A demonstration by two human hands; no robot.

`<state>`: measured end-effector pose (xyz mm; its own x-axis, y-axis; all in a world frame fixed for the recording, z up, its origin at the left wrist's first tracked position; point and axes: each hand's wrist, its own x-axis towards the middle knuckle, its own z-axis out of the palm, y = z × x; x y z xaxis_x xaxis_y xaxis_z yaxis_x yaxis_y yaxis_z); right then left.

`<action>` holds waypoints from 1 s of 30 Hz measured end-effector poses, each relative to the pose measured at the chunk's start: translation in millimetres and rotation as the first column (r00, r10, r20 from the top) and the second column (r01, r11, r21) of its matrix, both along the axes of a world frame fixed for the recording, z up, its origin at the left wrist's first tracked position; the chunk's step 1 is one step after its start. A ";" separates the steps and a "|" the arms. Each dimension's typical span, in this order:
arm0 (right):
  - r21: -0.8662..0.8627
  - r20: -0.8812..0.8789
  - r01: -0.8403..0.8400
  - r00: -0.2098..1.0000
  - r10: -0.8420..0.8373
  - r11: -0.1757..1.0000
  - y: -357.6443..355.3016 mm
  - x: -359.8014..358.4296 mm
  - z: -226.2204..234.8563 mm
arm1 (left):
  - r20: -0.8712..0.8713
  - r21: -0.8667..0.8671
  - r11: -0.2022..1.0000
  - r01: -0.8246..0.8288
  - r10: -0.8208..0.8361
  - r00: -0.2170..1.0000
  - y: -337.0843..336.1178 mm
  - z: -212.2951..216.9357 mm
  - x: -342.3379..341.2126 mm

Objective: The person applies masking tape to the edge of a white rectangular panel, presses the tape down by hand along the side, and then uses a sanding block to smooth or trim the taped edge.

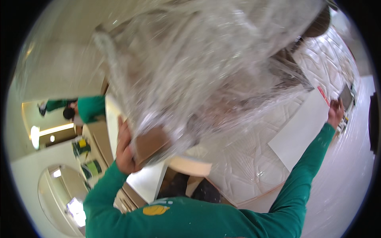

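Observation:
My left hand (126, 150) is closed on the lower end of a large bundle in crumpled clear plastic film (222, 63). Next to its fingers a brown, box-like block (152, 142) shows through the film; the bundle rises across the upper middle. What else the film wraps is blurred. At the far right my right hand (335, 114) is stretched out with its fingers apart, beside the corner of a white flat panel (299, 131). Close to those fingertips are a dark grey flat plate (346, 96) and a narrow red strip (323, 96) along the panel's edge.
Beneath the panel lies a quilted mattress (242, 158) under clear plastic. A curved pale wooden piece (190, 166) and a white surface (147, 184) are near my body. At left are a person in green (90, 108), a round mirror (61, 194) and green packages (91, 168).

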<state>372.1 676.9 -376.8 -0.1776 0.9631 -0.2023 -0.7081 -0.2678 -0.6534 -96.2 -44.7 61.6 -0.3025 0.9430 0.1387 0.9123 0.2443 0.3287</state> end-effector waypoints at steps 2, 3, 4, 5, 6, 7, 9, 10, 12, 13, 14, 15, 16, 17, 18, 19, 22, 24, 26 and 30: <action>-0.099 -0.106 -0.162 0.983 0.152 0.982 -31.4 2.6 27.1 | 0.030 0.034 0.999 -0.011 0.010 0.999 -3.8 -5.4 5.9; -0.010 -0.133 -0.296 0.947 0.293 0.955 -74.8 -14.3 44.0 | 0.044 0.037 0.999 -0.030 0.029 0.999 -7.6 -7.9 12.6; -0.029 -0.133 -0.336 0.935 0.329 0.941 -123.4 -25.9 72.6 | 0.029 0.040 0.999 -0.010 0.008 1.000 -2.4 -4.1 17.8; -0.036 -0.130 -0.348 0.931 0.341 0.937 -174.0 -38.5 98.5 | 0.011 0.057 0.998 0.039 -0.040 0.999 3.3 -4.2 12.4; -0.015 -0.113 -0.341 0.935 0.337 0.940 -218.2 -40.2 109.5 | 0.010 0.064 0.997 0.053 -0.054 0.998 9.0 -6.3 6.8; -0.001 -0.100 -0.341 0.935 0.339 0.940 -263.9 -41.4 118.0 | 0.007 0.063 0.996 0.061 -0.061 0.998 10.0 -3.3 7.6; -0.097 0.057 -0.263 0.961 0.269 0.960 -354.6 -63.7 162.8 | -0.006 0.059 0.996 0.063 -0.063 0.998 10.1 3.0 6.0; -0.123 0.059 -0.244 0.966 0.252 0.962 -390.2 -70.5 183.4 | -0.008 0.062 0.996 0.068 -0.067 0.998 9.9 4.0 5.4; -0.093 0.078 -0.244 0.965 0.252 0.965 -452.8 -82.1 226.8 | 0.014 0.084 0.995 0.054 -0.056 0.998 8.6 5.8 8.3; -0.033 0.101 -0.261 0.959 0.263 0.965 -482.6 -88.9 247.8 | 0.004 0.093 0.994 0.058 -0.058 0.998 6.5 4.6 9.0; -0.049 0.101 -0.253 0.961 0.257 0.966 -508.6 -102.7 277.7 | -0.012 0.104 0.992 0.066 -0.065 0.998 5.7 3.2 7.7; -0.068 0.104 -0.239 0.964 0.245 0.969 -533.0 -117.3 314.4 | -0.023 0.112 0.991 0.079 -0.077 0.997 5.8 2.8 6.0; -0.090 0.124 -0.232 0.962 0.242 0.968 -557.2 -128.4 344.7 | -0.024 0.125 0.989 0.084 -0.082 0.996 7.0 3.6 7.5; -0.109 0.140 -0.227 0.960 0.241 0.968 -578.6 -139.3 371.0 | -0.029 0.141 0.986 0.088 -0.085 0.996 8.4 3.4 10.2; -0.078 0.162 -0.251 0.952 0.261 0.965 -597.2 -152.8 396.3 | -0.033 0.156 0.983 0.096 -0.092 0.995 9.7 3.8 9.3; -0.052 0.189 -0.272 0.942 0.277 0.961 -616.6 -164.5 417.7 | -0.041 0.166 0.981 0.100 -0.095 0.995 9.2 2.7 10.6; 0.019 0.412 -0.337 0.860 0.300 0.941 -661.6 -205.1 450.2 | -0.060 0.203 0.972 0.115 -0.104 0.993 7.9 1.4 11.5; 0.098 0.573 -0.373 0.779 0.254 0.923 -682.7 -225.5 445.7 | -0.059 0.232 0.963 0.136 -0.125 0.990 8.3 -0.2 9.1; 0.218 0.682 -0.374 0.719 0.133 0.902 -698.0 -246.4 436.7 | -0.024 0.266 0.952 0.153 -0.152 0.988 7.2 -4.5 5.0; 0.463 0.744 -0.319 0.648 -0.166 0.827 -707.9 -276.5 445.2 | 0.066 0.335 0.933 0.134 -0.166 0.984 8.9 -3.6 1.7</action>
<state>95.6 -31.1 68.4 -0.2826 0.9346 0.2160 0.0788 0.2471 -0.9658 -94.5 -35.8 58.0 -0.1871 0.8850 0.4264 0.8919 -0.0288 0.4513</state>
